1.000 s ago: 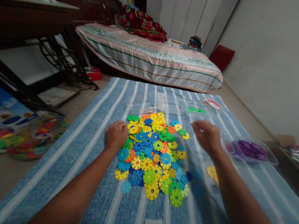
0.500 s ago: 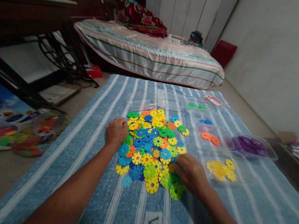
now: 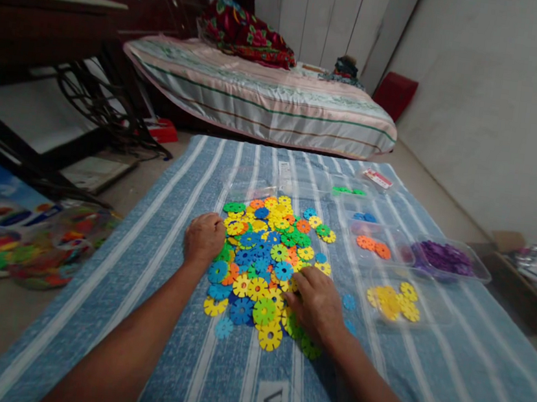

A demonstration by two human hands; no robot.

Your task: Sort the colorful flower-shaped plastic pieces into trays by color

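A pile of flat, notched plastic snowflake discs (image 3: 262,252) in yellow, blue, green and orange lies on the striped cloth. At its left edge rests my left hand (image 3: 205,237), fingers curled in and touching the nearby discs; whatever they may hold is hidden. Over the pile's lower right side reaches my right hand (image 3: 317,301), thumb and index finger apart at the yellow and green discs. Right of that hand lies a light blue disc (image 3: 349,301), with another partly showing below it.
Clear containers stand on the right, with yellow discs (image 3: 393,302), orange discs (image 3: 373,246), purple discs (image 3: 447,257), blue discs (image 3: 364,217) and green discs (image 3: 349,190). Behind the cloth is a bed (image 3: 265,103). A sewing-machine stand (image 3: 89,101) is at left.
My right hand has moved left, further over the pile. Light blue discs now show on the cloth to its right. My left hand keeps its place by the pile; the view has shifted slightly.
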